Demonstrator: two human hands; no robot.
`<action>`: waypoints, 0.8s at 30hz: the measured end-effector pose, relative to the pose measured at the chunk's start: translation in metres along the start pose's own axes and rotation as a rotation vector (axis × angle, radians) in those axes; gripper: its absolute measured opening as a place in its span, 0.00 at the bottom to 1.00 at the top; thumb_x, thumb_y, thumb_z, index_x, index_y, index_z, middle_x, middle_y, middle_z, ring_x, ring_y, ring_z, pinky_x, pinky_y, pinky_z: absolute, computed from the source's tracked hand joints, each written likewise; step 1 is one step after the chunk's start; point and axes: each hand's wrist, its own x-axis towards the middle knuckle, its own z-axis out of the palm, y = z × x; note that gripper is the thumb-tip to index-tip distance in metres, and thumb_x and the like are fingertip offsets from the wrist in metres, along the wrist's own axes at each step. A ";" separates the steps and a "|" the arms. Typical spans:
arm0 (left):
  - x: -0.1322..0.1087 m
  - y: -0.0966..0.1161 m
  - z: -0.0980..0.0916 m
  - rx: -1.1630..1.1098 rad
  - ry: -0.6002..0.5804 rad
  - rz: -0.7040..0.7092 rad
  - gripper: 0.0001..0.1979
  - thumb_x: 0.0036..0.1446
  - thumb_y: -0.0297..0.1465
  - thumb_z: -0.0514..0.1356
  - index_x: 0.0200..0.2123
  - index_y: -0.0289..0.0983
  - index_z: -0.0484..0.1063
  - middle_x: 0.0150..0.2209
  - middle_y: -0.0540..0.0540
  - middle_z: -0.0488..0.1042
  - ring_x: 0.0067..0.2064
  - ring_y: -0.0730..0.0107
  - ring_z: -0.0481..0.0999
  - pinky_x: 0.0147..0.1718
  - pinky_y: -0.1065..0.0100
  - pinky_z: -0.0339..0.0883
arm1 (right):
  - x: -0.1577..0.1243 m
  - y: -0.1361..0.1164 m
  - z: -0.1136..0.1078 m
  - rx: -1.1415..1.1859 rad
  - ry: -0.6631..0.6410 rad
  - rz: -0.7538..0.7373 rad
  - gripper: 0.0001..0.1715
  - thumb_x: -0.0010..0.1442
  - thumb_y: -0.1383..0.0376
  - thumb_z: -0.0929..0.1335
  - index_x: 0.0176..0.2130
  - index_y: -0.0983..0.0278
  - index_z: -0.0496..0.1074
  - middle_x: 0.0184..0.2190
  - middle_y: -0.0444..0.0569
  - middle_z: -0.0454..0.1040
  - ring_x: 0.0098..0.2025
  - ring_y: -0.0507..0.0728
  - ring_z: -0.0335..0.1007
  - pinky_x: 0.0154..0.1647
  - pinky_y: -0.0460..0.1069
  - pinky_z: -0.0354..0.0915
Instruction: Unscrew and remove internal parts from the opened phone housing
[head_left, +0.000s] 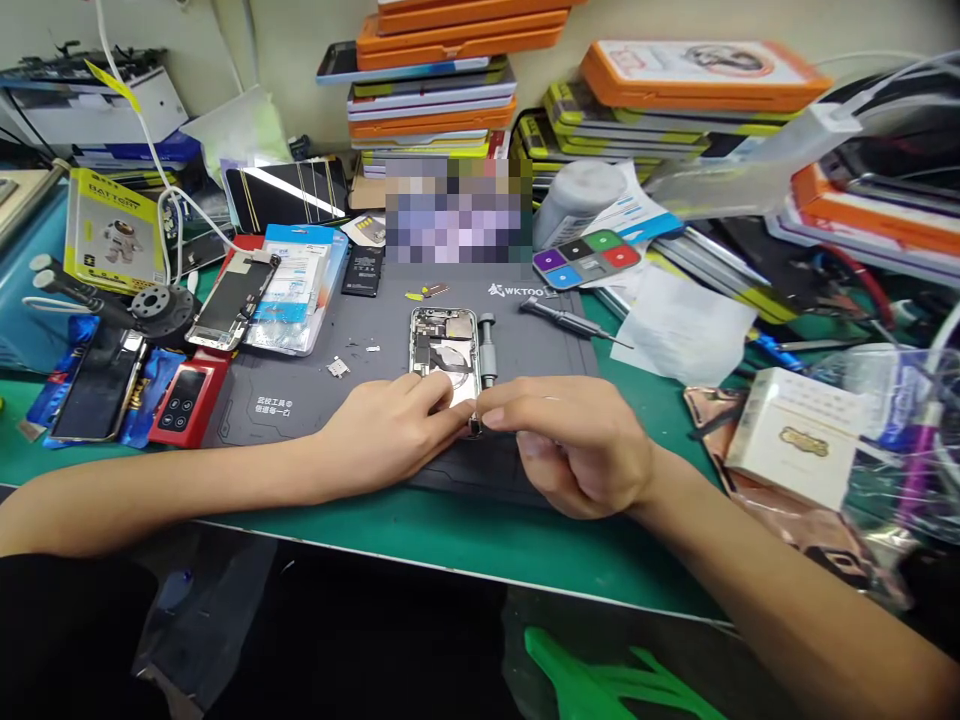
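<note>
An opened phone [454,350] lies on the grey work mat [315,385], its screen off and its inner parts bare. My left hand [390,425] rests over the phone's lower left part, fingers curled against it and hiding that area. At the lower right corner, my right hand [585,440] is closed, with the index fingertip touching the phone's edge. Whatever sits between its fingers, if anything, is hidden. A grey cylindrical clamp part [487,345] stands along the phone's right side. Small metal pieces [338,367] are on the mat to the left.
A screwdriver [566,318] lies right of the phone, below a coloured-button pad [587,260]. Left are a black battery [363,270], a detached screen [234,300] and a red device [182,402]. Orange boxes [465,40] are stacked behind; a white box [799,437] sits right.
</note>
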 end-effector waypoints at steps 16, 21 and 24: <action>0.001 -0.002 -0.001 -0.005 -0.019 0.011 0.14 0.76 0.34 0.47 0.49 0.36 0.71 0.41 0.45 0.74 0.36 0.67 0.75 0.28 0.66 0.69 | 0.002 0.000 -0.001 -0.130 0.019 -0.026 0.23 0.57 0.74 0.64 0.51 0.61 0.67 0.41 0.54 0.83 0.38 0.57 0.82 0.34 0.49 0.78; 0.001 -0.002 -0.003 -0.003 -0.053 0.006 0.14 0.76 0.34 0.49 0.54 0.36 0.71 0.43 0.44 0.75 0.38 0.66 0.76 0.30 0.65 0.71 | 0.000 0.003 -0.001 -0.051 0.028 0.041 0.28 0.56 0.74 0.63 0.55 0.58 0.67 0.37 0.50 0.82 0.40 0.58 0.83 0.30 0.50 0.78; 0.001 -0.001 -0.002 -0.001 -0.040 0.004 0.14 0.75 0.34 0.49 0.54 0.36 0.71 0.43 0.45 0.75 0.37 0.66 0.76 0.29 0.65 0.70 | -0.001 0.004 0.000 -0.011 0.048 0.054 0.30 0.55 0.74 0.63 0.56 0.58 0.67 0.36 0.51 0.82 0.42 0.61 0.84 0.31 0.52 0.79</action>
